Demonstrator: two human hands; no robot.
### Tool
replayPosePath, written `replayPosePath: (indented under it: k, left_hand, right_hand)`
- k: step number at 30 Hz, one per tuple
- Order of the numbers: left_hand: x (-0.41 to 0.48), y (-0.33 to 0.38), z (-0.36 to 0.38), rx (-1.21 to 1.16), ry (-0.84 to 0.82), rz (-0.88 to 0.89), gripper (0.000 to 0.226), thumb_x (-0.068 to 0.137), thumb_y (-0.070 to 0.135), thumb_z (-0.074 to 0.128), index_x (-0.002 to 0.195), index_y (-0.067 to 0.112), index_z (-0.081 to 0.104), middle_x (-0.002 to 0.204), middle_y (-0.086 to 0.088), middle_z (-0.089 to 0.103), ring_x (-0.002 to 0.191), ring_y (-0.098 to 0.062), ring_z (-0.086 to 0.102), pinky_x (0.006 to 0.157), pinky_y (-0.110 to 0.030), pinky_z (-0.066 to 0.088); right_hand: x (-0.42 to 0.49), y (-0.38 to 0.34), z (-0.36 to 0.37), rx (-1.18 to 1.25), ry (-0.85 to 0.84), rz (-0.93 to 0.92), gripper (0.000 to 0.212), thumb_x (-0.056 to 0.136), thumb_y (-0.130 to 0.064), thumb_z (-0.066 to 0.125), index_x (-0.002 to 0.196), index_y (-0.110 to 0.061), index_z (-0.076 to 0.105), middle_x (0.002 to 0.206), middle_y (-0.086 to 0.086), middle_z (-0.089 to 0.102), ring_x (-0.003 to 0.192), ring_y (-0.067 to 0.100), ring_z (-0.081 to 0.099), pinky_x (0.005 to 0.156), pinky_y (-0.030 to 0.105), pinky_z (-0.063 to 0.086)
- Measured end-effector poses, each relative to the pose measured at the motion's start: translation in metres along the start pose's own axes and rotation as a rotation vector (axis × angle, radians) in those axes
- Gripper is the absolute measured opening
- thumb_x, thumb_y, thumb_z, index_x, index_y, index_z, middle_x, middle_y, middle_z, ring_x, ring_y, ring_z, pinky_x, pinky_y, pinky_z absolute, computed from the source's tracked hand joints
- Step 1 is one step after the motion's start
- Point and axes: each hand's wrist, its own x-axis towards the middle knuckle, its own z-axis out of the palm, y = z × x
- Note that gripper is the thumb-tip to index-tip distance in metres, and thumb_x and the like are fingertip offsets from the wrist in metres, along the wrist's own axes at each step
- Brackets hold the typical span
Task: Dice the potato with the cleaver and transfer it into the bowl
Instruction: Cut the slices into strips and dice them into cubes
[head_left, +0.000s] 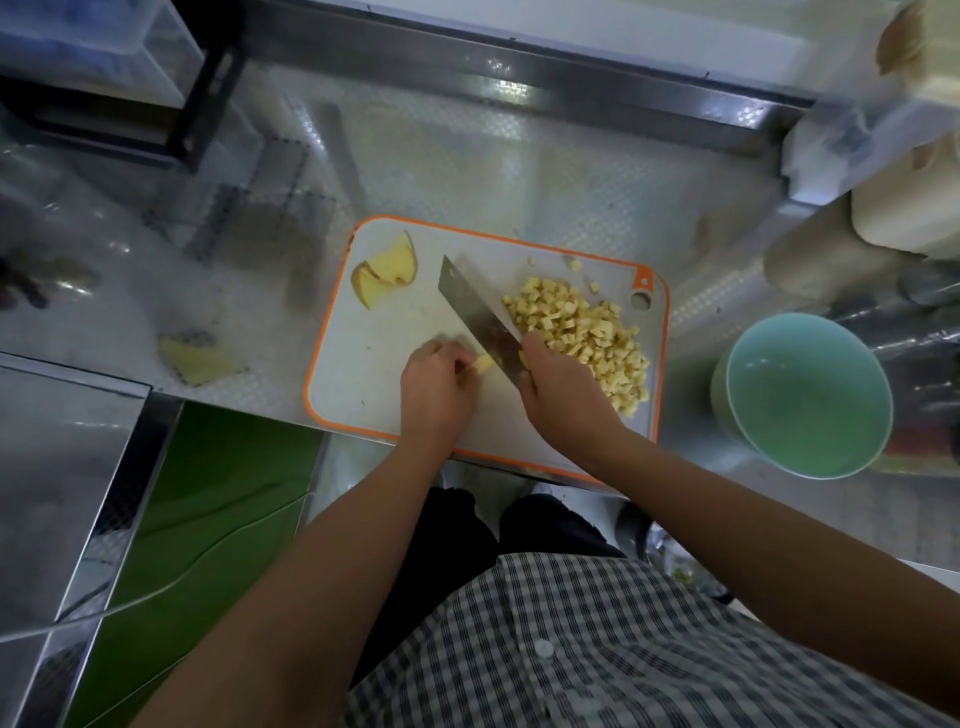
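Note:
A white cutting board with an orange rim (363, 374) lies on the steel counter. My right hand (563, 395) grips the handle of the cleaver (475, 304), whose blade slants across the board's middle. My left hand (434, 384) pinches a small potato strip (483, 365) against the board, right beside the blade. A heap of diced potato (582, 332) sits to the right of the blade. Two or three larger potato slices (387, 273) lie at the board's far left corner. The empty mint-green bowl (805, 395) stands on the counter to the right of the board.
A potato scrap (200, 358) lies on the counter left of the board. Pale containers (852, 239) crowd the far right behind the bowl. A black rack (197, 104) stands at the far left. The counter's front edge runs just under the board.

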Motion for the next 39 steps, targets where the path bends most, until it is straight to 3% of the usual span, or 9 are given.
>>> replayPosePath:
  k: [3, 7, 10, 15, 24, 28, 33, 39]
  left_hand:
    - [0.0, 0.0, 0.0, -0.014, 0.002, -0.017, 0.015, 0.074, 0.004, 0.065, 0.083, 0.013, 0.072, 0.086, -0.003, 0.067, 0.081, -0.021, 0.061, 0.068, -0.016, 0.033]
    - [0.0, 0.003, -0.002, -0.031, 0.004, -0.035, 0.015, 0.074, 0.002, 0.065, 0.082, 0.012, 0.073, 0.086, -0.005, 0.067, 0.08, -0.022, 0.061, 0.067, -0.016, 0.033]
    - [0.0, 0.003, -0.003, -0.024, 0.002, -0.033, 0.014, 0.075, 0.003, 0.064, 0.083, 0.012, 0.072, 0.086, -0.006, 0.066, 0.081, -0.023, 0.06, 0.068, -0.017, 0.033]
    - [0.0, -0.001, -0.004, -0.035, -0.018, -0.102, 0.012, 0.074, 0.014, 0.073, 0.086, 0.013, 0.07, 0.089, -0.004, 0.064, 0.085, -0.021, 0.059, 0.074, -0.021, 0.037]
    - [0.0, -0.001, -0.005, -0.044, -0.022, -0.089, 0.009, 0.074, 0.007, 0.071, 0.08, 0.014, 0.07, 0.085, -0.001, 0.065, 0.076, -0.018, 0.06, 0.063, -0.012, 0.028]
    - [-0.001, 0.0, -0.006, -0.05, -0.024, -0.078, 0.009, 0.076, 0.008, 0.071, 0.083, 0.012, 0.072, 0.088, -0.004, 0.065, 0.078, -0.019, 0.06, 0.065, -0.012, 0.029]
    - [-0.001, 0.0, -0.007, -0.048, -0.031, -0.098, 0.008, 0.077, 0.009, 0.07, 0.084, 0.013, 0.072, 0.091, -0.003, 0.066, 0.08, -0.019, 0.06, 0.065, -0.012, 0.028]
    - [0.0, 0.0, -0.006, -0.05, -0.042, -0.121, 0.007, 0.077, 0.01, 0.069, 0.082, 0.014, 0.071, 0.089, -0.003, 0.065, 0.079, -0.019, 0.061, 0.065, -0.014, 0.03]
  right_hand:
    - [0.001, -0.002, 0.006, -0.051, -0.061, 0.046, 0.026, 0.09, -0.004, 0.042, 0.115, -0.007, 0.038, 0.077, 0.011, 0.05, 0.063, 0.034, 0.052, 0.051, 0.038, 0.039]
    - [0.006, -0.004, 0.016, -0.028, -0.022, 0.067, 0.026, 0.092, -0.004, 0.041, 0.117, -0.008, 0.038, 0.088, 0.017, 0.059, 0.07, 0.039, 0.058, 0.056, 0.046, 0.049]
    - [0.007, -0.004, 0.016, 0.016, 0.012, 0.061, 0.024, 0.095, -0.005, 0.04, 0.119, -0.005, 0.04, 0.087, 0.019, 0.06, 0.068, 0.04, 0.058, 0.057, 0.048, 0.049]
    - [0.001, -0.003, 0.006, 0.009, 0.02, 0.012, 0.022, 0.093, -0.006, 0.041, 0.115, -0.004, 0.041, 0.082, 0.016, 0.056, 0.061, 0.032, 0.049, 0.052, 0.038, 0.039]
    - [0.005, -0.006, 0.021, -0.062, -0.023, 0.053, 0.022, 0.091, -0.003, 0.04, 0.112, -0.01, 0.037, 0.09, 0.014, 0.056, 0.072, 0.04, 0.057, 0.055, 0.041, 0.04]
    - [0.004, -0.004, 0.015, 0.014, 0.02, 0.053, 0.025, 0.093, -0.005, 0.042, 0.118, -0.004, 0.04, 0.085, 0.02, 0.059, 0.069, 0.041, 0.058, 0.058, 0.049, 0.049]
    - [-0.004, -0.004, 0.007, -0.017, -0.011, -0.031, 0.023, 0.09, -0.004, 0.043, 0.113, -0.003, 0.043, 0.078, 0.013, 0.051, 0.065, 0.035, 0.053, 0.051, 0.038, 0.038]
    - [0.003, -0.008, 0.023, -0.106, -0.036, 0.02, 0.018, 0.09, -0.002, 0.039, 0.106, -0.011, 0.037, 0.085, 0.014, 0.054, 0.07, 0.038, 0.056, 0.052, 0.037, 0.031]
